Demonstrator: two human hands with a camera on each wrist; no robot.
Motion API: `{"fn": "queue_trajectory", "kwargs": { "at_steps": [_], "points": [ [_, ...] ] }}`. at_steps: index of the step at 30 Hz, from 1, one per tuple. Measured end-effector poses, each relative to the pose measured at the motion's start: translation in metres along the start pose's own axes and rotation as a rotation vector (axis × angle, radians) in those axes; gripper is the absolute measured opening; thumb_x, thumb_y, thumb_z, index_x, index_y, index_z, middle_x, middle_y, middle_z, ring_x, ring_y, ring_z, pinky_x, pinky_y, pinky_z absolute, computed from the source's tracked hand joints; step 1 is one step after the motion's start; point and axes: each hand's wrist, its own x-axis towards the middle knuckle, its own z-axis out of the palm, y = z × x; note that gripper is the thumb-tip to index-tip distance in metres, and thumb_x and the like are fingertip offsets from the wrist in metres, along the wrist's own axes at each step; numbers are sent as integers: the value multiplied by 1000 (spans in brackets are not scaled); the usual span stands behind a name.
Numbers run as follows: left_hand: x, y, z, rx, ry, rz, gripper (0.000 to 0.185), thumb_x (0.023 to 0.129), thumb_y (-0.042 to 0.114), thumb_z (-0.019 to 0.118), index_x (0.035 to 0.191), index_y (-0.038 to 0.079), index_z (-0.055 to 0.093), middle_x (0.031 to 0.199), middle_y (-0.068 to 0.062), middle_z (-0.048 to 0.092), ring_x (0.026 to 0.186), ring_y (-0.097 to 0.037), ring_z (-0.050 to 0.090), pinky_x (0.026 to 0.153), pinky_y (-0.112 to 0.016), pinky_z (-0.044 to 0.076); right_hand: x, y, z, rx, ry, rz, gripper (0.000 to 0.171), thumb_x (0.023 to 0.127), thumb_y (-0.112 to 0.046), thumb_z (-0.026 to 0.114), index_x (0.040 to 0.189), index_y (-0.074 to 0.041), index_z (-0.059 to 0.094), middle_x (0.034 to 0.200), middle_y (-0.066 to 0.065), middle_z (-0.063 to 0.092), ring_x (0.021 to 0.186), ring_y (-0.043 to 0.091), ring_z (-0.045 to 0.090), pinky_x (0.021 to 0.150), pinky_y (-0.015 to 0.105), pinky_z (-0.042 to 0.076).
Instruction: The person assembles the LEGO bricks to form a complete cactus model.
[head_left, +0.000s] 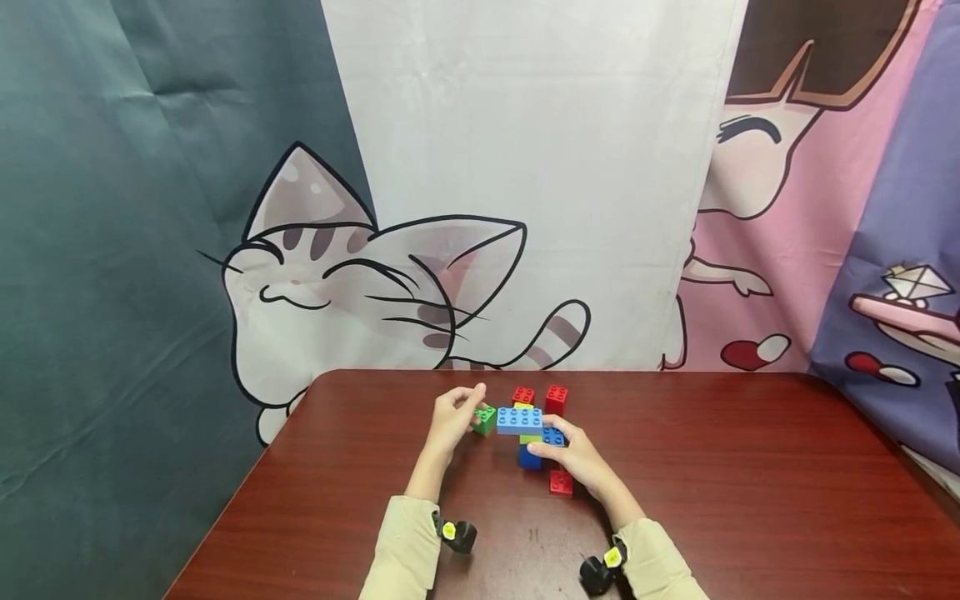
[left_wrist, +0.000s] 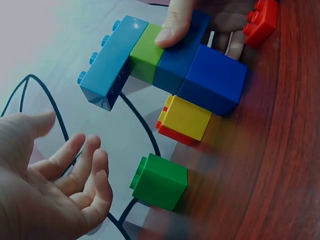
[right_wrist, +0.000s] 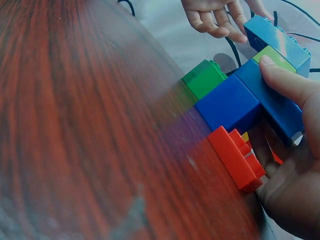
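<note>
My right hand (head_left: pixel 576 457) grips a stack of toy building bricks, thumb on its near side. From the bottom the stack has a blue brick (left_wrist: pixel 214 80), a longer blue brick (left_wrist: pixel 177 65), a lime green brick (left_wrist: pixel 146 54) and, on top, a light blue long brick (head_left: pixel 519 421). The long bricks jut out to opposite sides. My left hand (head_left: pixel 450 421) is raised left of the stack with fingers loosely bent and nothing in them. A green brick (left_wrist: pixel 162 182) stands on the table close to it, partly hidden by the fingers in the head view.
Behind the stack are a yellow brick (left_wrist: pixel 186 119) with red beside it and another red brick (head_left: pixel 557 400). One more red brick (right_wrist: pixel 235 159) lies in front, near the right wrist. The brown table (head_left: pixel 322 500) ends at a printed cloth backdrop (head_left: pixel 540 167).
</note>
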Motion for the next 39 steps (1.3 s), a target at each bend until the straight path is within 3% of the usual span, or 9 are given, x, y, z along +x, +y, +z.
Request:
{"fn": "queue_trajectory", "kwargs": {
  "at_steps": [3, 10, 15, 21, 26, 32, 39],
  "points": [
    [1, -3, 1, -31, 36, -11, 36, 89, 33, 60, 95, -2, 65, 86, -18, 69, 58, -10, 54, 57, -25, 49, 0, 1, 0, 1, -4, 4, 44, 83, -24, 69, 124, -17, 55, 115, 10, 60, 97, 17, 56, 81, 25, 47],
    [4, -9, 3, -255, 98, -54, 22, 84, 17, 66, 93, -2, 65, 68, 5, 64, 57, -7, 55, 55, -19, 48, 0, 2, -1, -10, -1, -4, 44, 84, -21, 67, 124, -10, 54, 116, 15, 60, 97, 17, 56, 79, 26, 48],
    [5, -13, 3, -253, 156, -75, 24, 80, 11, 69, 98, -4, 64, 67, 11, 61, 60, -9, 55, 62, -26, 51, -1, 3, 0, -4, -1, 8, 45, 84, -22, 68, 125, -13, 54, 117, 13, 60, 98, 17, 56, 80, 26, 48],
    [6, -18, 8, -212, 196, -58, 26, 78, 7, 70, 100, -5, 63, 79, 3, 63, 67, -8, 54, 65, -26, 49, -2, 2, 0, 8, -2, 10, 46, 83, -25, 69, 125, -16, 54, 116, 11, 61, 97, 17, 57, 81, 26, 47],
    [6, -24, 14, -146, 202, -60, 33, 75, 5, 71, 104, -6, 61, 99, -15, 63, 88, -15, 56, 71, -21, 46, -2, 2, 0, 10, 0, 1, 44, 82, -24, 70, 123, -16, 55, 116, 11, 61, 97, 17, 57, 81, 26, 47],
    [7, -30, 15, -116, 182, -127, 49, 72, 5, 72, 117, -5, 54, 118, -24, 53, 110, -32, 49, 91, -38, 46, -2, 0, 0, 6, -4, 5, 45, 82, -26, 70, 123, -16, 55, 116, 10, 61, 98, 17, 56, 81, 25, 47],
    [7, -31, 15, -104, 141, -162, 56, 73, 5, 72, 124, -3, 51, 124, -26, 50, 111, -33, 48, 97, -44, 43, -1, 0, 0, -6, 1, -2, 44, 82, -26, 70, 123, -17, 55, 116, 9, 61, 98, 17, 56, 82, 26, 47]
  ]
}}
